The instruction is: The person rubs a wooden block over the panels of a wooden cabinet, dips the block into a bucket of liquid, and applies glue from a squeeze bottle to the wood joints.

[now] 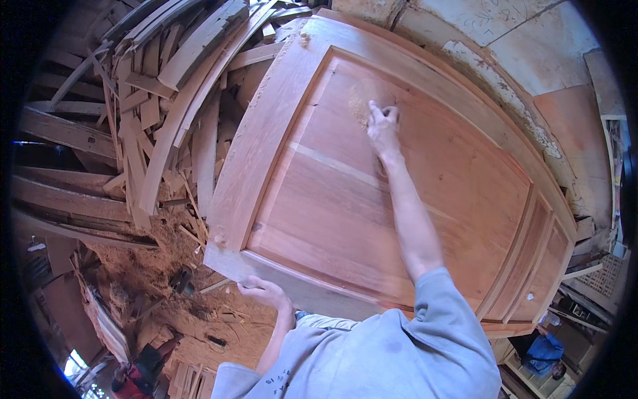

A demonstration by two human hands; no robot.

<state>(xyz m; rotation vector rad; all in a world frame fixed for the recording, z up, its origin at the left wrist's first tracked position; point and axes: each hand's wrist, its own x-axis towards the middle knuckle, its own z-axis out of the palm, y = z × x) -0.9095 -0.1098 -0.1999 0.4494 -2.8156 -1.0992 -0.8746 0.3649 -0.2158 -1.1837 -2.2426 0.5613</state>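
A large reddish-brown wooden door (pixel 425 199) with recessed panels and a raised frame lies in front of me. My right hand (pixel 383 130) is stretched over the upper part of its big panel, fingers bent and drawn together; whatever they hold, if anything, is hidden. Beside those fingertips lies a patch of pale sawdust (pixel 359 110), partly smeared by motion. Down at the near left corner, my left hand (pixel 264 292) is closed around the door's edge, its fingers curled at the side. A small white spot (pixel 530 296) shows on the smaller panel at the right.
Offcuts and long boards (pixel 179 86) are heaped at the left. Sawdust and scraps cover the ground (pixel 232 332) below. Pale slabs (pixel 512 40) border the door's far side. A person in blue (pixel 545 349) is at the lower right, another in red (pixel 136 379) at the lower left.
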